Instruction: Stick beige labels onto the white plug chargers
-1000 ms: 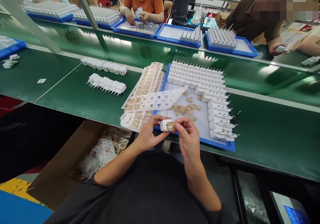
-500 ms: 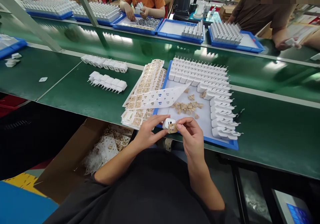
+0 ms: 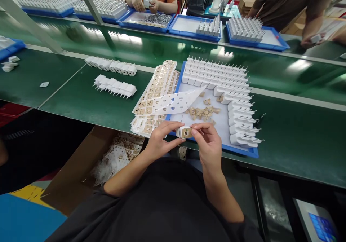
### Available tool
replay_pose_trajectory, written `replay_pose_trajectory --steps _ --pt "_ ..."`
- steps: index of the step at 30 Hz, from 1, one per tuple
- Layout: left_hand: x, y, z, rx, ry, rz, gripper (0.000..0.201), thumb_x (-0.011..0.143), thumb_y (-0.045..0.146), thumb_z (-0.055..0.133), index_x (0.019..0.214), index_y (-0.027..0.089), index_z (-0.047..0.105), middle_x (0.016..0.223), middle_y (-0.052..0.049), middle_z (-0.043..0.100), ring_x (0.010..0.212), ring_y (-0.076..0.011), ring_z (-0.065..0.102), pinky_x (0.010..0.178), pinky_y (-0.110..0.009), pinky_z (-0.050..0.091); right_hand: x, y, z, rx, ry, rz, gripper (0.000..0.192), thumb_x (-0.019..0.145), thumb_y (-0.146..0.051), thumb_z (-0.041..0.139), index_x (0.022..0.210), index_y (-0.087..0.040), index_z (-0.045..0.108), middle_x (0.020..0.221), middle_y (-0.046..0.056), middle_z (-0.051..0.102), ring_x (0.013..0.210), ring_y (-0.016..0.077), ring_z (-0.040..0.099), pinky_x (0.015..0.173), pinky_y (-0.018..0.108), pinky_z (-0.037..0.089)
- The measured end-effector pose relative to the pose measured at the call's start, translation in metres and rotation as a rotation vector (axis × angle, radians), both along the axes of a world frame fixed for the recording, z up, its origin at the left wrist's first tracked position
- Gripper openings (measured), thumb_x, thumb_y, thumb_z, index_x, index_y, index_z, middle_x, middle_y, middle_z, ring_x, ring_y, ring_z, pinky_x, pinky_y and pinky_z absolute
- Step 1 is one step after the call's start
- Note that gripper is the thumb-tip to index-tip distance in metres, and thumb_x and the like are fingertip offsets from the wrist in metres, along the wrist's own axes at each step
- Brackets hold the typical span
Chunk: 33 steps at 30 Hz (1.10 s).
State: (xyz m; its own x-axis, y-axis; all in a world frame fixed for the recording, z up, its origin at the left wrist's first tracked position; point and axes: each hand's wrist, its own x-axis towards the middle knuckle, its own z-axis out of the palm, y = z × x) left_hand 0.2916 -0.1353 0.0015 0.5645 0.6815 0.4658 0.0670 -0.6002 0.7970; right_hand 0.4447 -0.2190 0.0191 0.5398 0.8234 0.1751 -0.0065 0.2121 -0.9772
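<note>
My left hand (image 3: pixel 159 139) grips a small white charger (image 3: pixel 178 132) between thumb and fingers, just in front of the tray's near edge. Against the charger's face lies a tan sticker (image 3: pixel 186 132) with cut-outs, and the thumb and fingertips of my right hand (image 3: pixel 208 141) pinch its right edge. Behind my hands stands a blue-rimmed tray (image 3: pixel 240 151). Rows of white chargers (image 3: pixel 216 72) with prongs up line its back and right side. Loose tan pieces (image 3: pixel 201 113) are heaped in its middle. Sticker sheets (image 3: pixel 159 85) are stacked at its left, one peeled backing sheet (image 3: pixel 175 103) reaching over the rim.
Two rows of chargers (image 3: pixel 116 87) stand left of the sheets on the green bench (image 3: pixel 292 133). Below the bench edge, a carton (image 3: pixel 72 173) holds discarded backing. Across the line, co-workers handle white parts beside more blue trays (image 3: pixel 194 27).
The sticker has gone from being tilted in front of the charger to lying against its face. The view has shifted slightly. Across the line, a co-worker's hand has lifted from the tray.
</note>
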Motion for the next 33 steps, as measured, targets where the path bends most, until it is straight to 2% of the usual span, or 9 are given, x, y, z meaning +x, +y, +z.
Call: replay_pose_trajectory --steps 11,33 --pt "0.0 0.0 0.002 0.014 -0.007 -0.015 0.042 0.086 0.028 0.078 0.126 0.024 0.066 0.114 -0.008 0.072 0.1 -0.0198 0.067 0.091 -0.032 0.054 0.0 0.0 0.001 -0.013 -0.024 -0.006 0.006 0.088 -0.026 0.071 0.086 -0.024 0.066 0.088 0.001 0.066 0.09 0.0169 0.065 0.082 0.032 0.055" --pt "0.0 -0.004 0.007 0.09 0.002 0.032 0.036 0.089 0.026 0.074 0.125 0.024 0.067 0.114 -0.008 0.073 0.106 -0.0217 0.068 0.093 -0.034 0.055 -0.012 0.001 0.0 -0.007 -0.299 -0.15 0.006 0.089 -0.025 0.072 0.091 -0.023 0.066 0.087 0.0 0.067 0.084 0.0155 0.067 0.078 0.031 0.057"
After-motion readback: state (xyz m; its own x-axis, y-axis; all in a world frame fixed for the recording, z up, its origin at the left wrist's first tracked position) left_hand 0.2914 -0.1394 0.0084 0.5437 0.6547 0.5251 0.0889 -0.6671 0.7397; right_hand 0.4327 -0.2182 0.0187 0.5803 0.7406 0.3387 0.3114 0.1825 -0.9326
